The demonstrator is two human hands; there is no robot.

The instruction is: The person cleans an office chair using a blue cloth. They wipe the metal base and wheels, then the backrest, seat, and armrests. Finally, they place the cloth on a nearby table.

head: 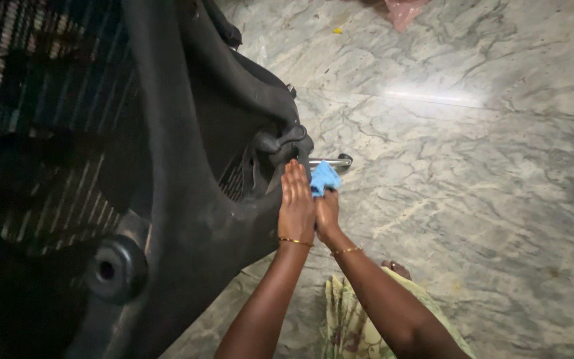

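beside the black chair frame (194, 199), left hand (296, 203) lies flat, fingers together; right hand (327, 211) grips blue cloth (324, 177) by the metal bar (332, 161). wiping appears underway; next stroke needs steady pressure.

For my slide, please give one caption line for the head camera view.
Left hand flat against a black chair, right hand holding a blue cloth by its metal bar.

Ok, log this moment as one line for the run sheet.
left hand: flat on black chair | right hand: gripping blue cloth near chrome bar | floor: marble
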